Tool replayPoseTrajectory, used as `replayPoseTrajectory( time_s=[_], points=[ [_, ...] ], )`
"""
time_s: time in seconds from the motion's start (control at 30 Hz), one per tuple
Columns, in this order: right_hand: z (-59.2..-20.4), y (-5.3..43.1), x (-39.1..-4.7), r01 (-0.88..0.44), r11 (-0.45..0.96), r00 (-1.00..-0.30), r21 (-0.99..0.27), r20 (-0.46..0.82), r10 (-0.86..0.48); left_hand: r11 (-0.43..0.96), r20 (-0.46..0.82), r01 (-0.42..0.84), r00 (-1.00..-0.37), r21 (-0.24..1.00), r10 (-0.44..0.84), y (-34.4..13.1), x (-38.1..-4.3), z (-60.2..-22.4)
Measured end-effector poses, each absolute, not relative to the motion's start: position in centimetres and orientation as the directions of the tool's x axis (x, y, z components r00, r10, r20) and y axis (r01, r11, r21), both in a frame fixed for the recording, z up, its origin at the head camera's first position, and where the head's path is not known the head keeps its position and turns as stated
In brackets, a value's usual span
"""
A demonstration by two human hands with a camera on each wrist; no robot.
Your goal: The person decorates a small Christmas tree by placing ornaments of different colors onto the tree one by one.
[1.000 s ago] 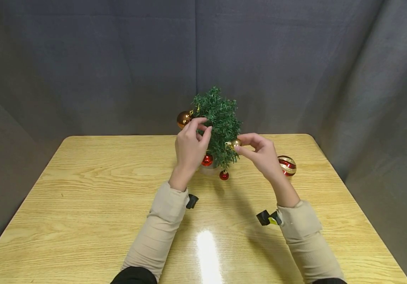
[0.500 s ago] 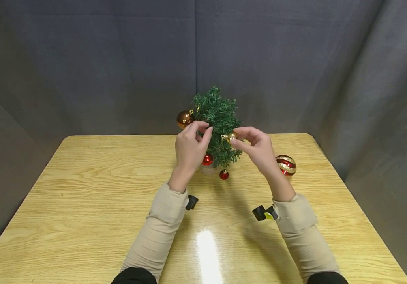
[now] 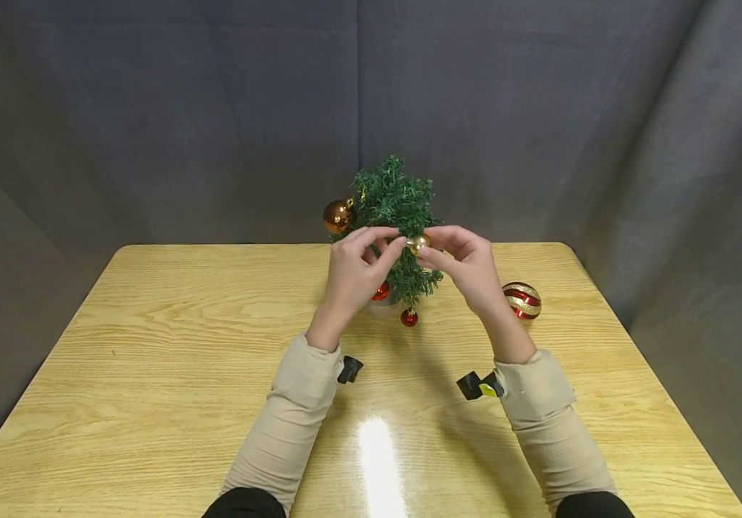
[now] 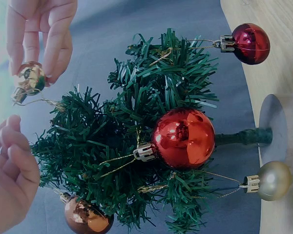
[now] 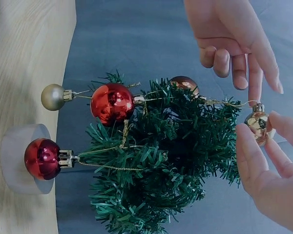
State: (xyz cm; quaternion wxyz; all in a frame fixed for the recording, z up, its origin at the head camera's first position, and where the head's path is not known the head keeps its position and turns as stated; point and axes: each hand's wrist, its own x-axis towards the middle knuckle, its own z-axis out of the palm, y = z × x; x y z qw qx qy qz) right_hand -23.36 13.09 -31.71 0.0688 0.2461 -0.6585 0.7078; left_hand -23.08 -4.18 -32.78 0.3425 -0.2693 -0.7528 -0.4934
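Note:
My right hand (image 3: 474, 270) pinches a small shiny gold Christmas bauble (image 3: 419, 244) between thumb and fingertips, in front of a small artificial Christmas tree (image 3: 396, 194). In the right wrist view the bauble's cap and gold string (image 5: 229, 103) lie toward the tree. My left hand (image 3: 360, 270) is close to the cap with bent fingers; its thumb and index finger stand apart in the right wrist view, and I cannot tell whether a fingertip touches the cap. On the tree hang a bright red bauble (image 4: 183, 138), a dark red one (image 4: 251, 44), a matte gold one (image 4: 273, 181) and a copper one (image 3: 337, 216).
A striped red and gold bauble (image 3: 522, 301) lies on the wooden table (image 3: 170, 345), right of the tree. The tree stands on a pale round base (image 5: 27, 183). Grey curtains (image 3: 247, 122) surround the table at the back and sides.
My right hand has moved the gold bauble left and slightly up, across the front of the tree. My left hand has shifted a little to the right, nearer the bauble's cap.

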Motion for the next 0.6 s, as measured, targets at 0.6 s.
replayPoseTrajectory(
  time_s=[0.6],
  points=[
    [-31.43, 12.86, -23.04, -0.379, -0.236, -0.87, -0.895, 0.431, -0.239, 0.399, 0.67, 0.678, -0.719, 0.618, 0.185, -4.33, -23.23, -32.86]
  ],
)
